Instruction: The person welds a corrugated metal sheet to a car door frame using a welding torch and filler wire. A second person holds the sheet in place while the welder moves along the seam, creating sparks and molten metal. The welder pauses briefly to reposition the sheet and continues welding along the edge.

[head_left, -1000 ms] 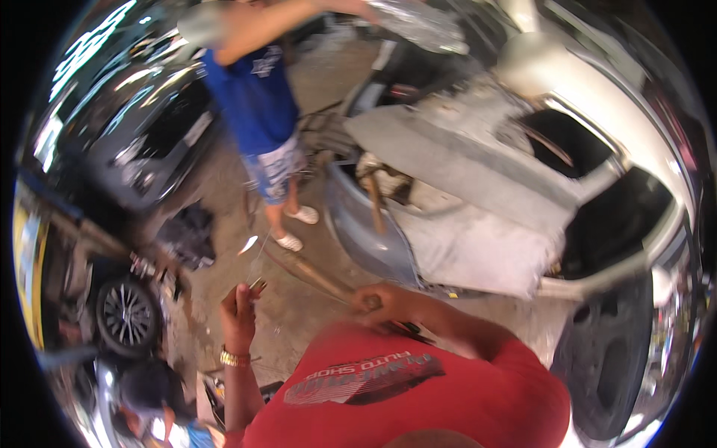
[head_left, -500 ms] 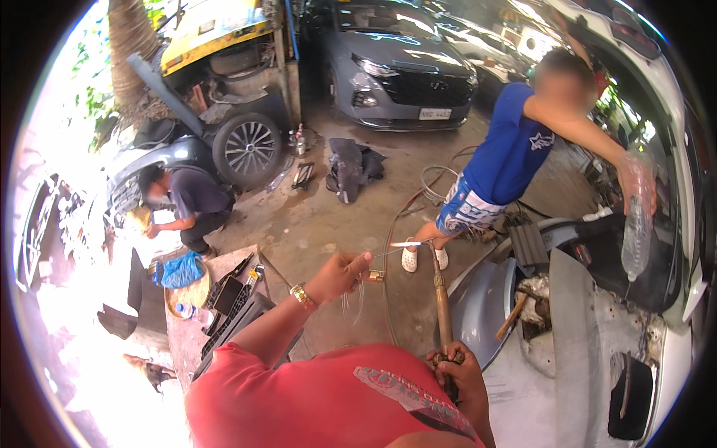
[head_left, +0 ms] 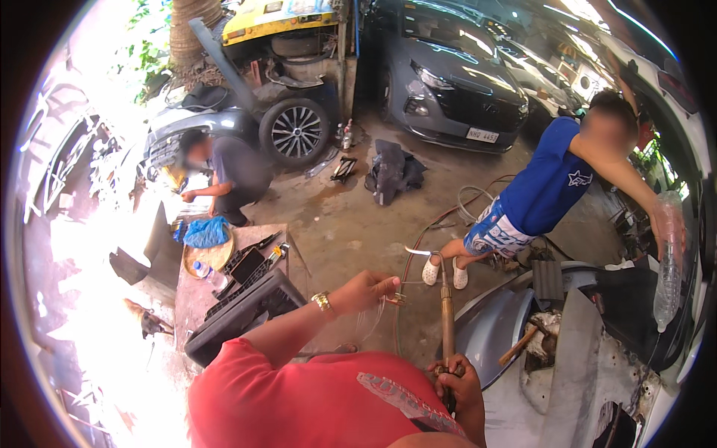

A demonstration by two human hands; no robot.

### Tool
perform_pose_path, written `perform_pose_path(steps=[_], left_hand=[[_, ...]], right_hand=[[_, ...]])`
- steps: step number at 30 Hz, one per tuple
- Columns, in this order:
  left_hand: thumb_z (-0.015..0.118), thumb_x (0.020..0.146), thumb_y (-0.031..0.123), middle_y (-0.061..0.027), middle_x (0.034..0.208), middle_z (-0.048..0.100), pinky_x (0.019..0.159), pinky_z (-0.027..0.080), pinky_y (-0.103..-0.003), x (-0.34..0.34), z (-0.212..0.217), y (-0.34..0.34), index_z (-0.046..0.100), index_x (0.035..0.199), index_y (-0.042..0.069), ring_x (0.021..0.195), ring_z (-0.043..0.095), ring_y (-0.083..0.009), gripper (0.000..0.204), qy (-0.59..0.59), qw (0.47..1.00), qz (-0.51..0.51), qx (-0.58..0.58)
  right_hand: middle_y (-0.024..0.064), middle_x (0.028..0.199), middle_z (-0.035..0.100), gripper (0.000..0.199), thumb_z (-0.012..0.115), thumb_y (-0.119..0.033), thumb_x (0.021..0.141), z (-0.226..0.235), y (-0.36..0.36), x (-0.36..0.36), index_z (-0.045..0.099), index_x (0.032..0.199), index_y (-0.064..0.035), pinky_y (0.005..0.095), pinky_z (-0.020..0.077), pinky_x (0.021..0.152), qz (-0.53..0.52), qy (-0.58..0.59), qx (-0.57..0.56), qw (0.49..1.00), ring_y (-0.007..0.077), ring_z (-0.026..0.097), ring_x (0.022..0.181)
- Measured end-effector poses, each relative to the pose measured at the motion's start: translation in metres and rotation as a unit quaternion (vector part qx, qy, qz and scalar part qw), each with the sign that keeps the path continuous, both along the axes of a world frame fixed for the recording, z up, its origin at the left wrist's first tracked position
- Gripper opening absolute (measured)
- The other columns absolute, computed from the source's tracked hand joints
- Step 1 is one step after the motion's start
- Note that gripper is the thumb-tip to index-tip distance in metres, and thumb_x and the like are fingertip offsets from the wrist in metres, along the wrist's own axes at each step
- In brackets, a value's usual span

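While our right hand (head_left: 454, 377) grips the base of a long brass torch (head_left: 447, 313), its bent tip pointing up over the concrete floor (head_left: 351, 224), our left hand (head_left: 366, 290) is closed, pinching a small metal piece (head_left: 396, 299) just beside the torch. Near us, a person in blue (head_left: 549, 187) tilts a clear plastic bottle (head_left: 667, 257) over the grey car panel (head_left: 493, 328). Farther off, 1 person crouches by a wheel (head_left: 295, 131).

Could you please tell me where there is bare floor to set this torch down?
Bare concrete lies between the dark cloth heap and the low table. The table is crowded with a black tray and a blue rag. Hoses clutter the floor beside the torch.
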State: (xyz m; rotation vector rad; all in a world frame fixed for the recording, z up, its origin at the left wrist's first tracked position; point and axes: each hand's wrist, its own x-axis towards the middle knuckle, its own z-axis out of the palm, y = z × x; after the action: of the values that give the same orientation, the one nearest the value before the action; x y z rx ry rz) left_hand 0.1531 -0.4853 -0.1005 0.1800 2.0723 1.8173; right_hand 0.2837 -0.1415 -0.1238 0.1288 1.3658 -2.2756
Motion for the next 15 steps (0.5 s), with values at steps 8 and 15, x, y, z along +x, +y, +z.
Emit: perform_pose_path(steps=[8,15], left_hand=[[0.054,0.111,0.051,-0.0012,0.088,0.068,0.050,0.041,-0.025,0.019,-0.046,-0.014,0.074,0.113,0.006,0.062,0.050,-0.0082,0.049,-0.210,0.959,0.100,0.160],[0.066,0.105,0.053,0.0014,0.094,0.066,0.062,0.044,-0.027,0.046,-0.087,-0.030,0.074,0.118,0.007,0.069,0.051,-0.0081,0.049,-0.180,0.975,0.126,0.037]], right_hand=[[0.0305,0.113,0.066,0.031,0.062,0.013,0.085,-0.012,0.004,-0.005,0.047,0.100,-0.0090,0.0319,0.0565,0.052,0.018,-0.029,-0.058,0.998,0.0232,0.066,0.058],[0.0290,0.116,0.065,0.028,0.064,0.005,0.089,-0.013,0.015,0.001,0.045,0.102,-0.0105,0.0307,0.0563,0.049,0.019,-0.026,-0.027,0.999,0.0217,0.063,0.056]])
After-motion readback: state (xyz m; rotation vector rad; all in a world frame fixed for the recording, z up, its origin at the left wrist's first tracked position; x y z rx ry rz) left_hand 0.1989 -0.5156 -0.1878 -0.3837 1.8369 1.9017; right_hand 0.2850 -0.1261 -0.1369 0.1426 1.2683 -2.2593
